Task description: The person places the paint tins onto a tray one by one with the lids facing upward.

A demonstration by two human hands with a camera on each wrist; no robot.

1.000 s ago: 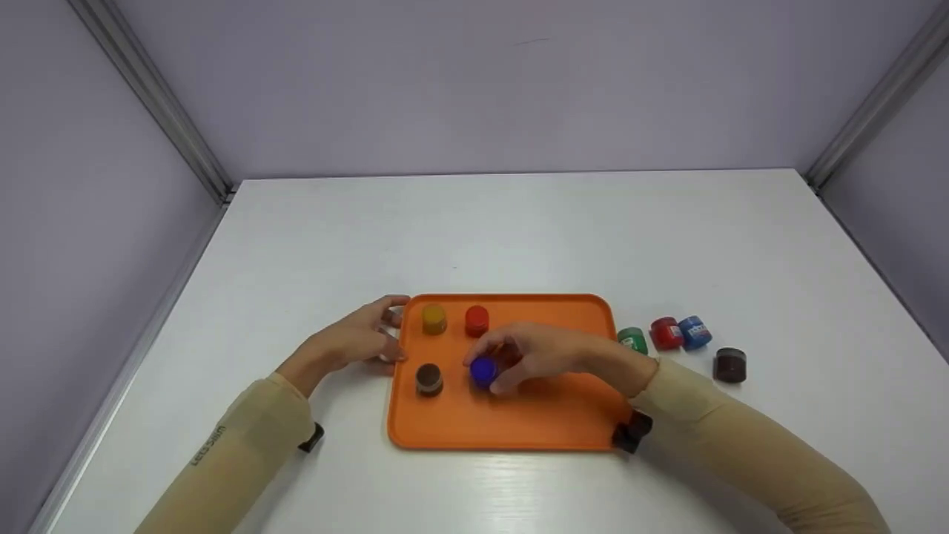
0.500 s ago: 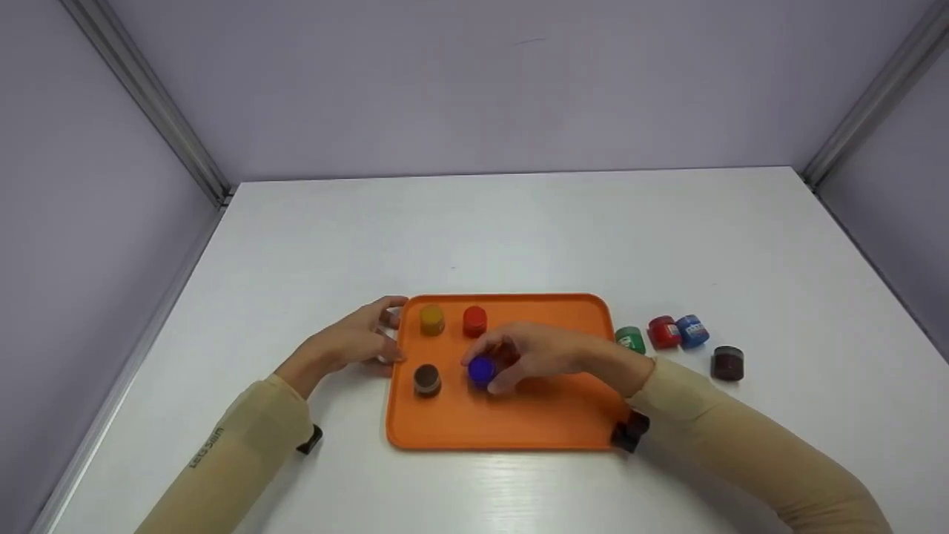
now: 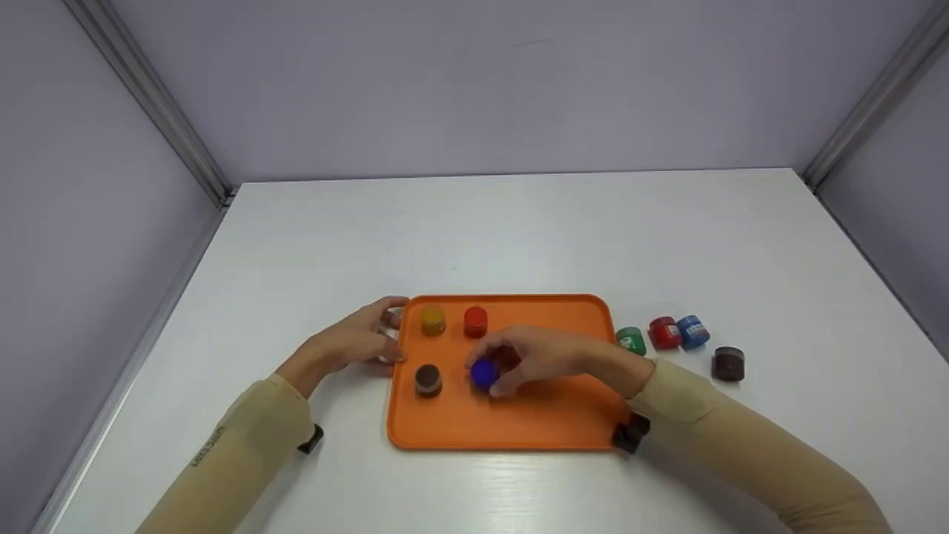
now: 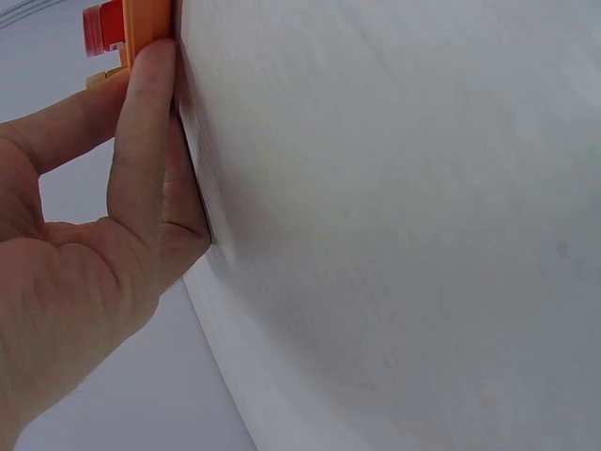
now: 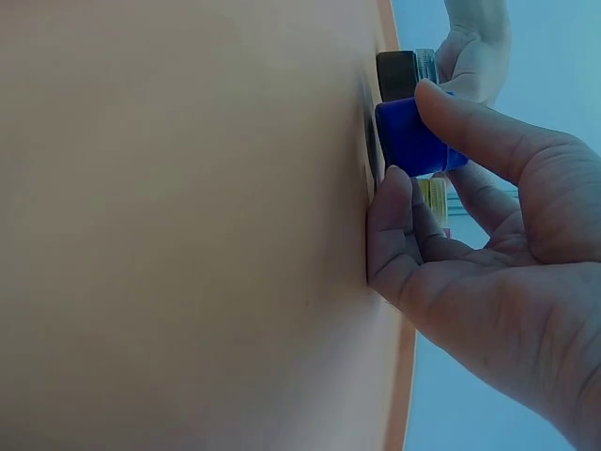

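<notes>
Head view, left to right
Left hand (image 3: 356, 343): fingers relaxed and slightly apart, tips touching the tray's (image 3: 519, 423) left rim.
Brown pot (image 3: 428, 379): on tray, near left.
Blue pot (image 3: 484, 373): on tray, right of brown.
Right hand (image 3: 537, 354): fingers clamped on blue pot.

I work in what looks like a lab recording booth: a bare white surface (image 3: 519, 230) boxed by plain lilac walls (image 3: 474, 81) and aluminium corner posts (image 3: 152, 104).
</notes>
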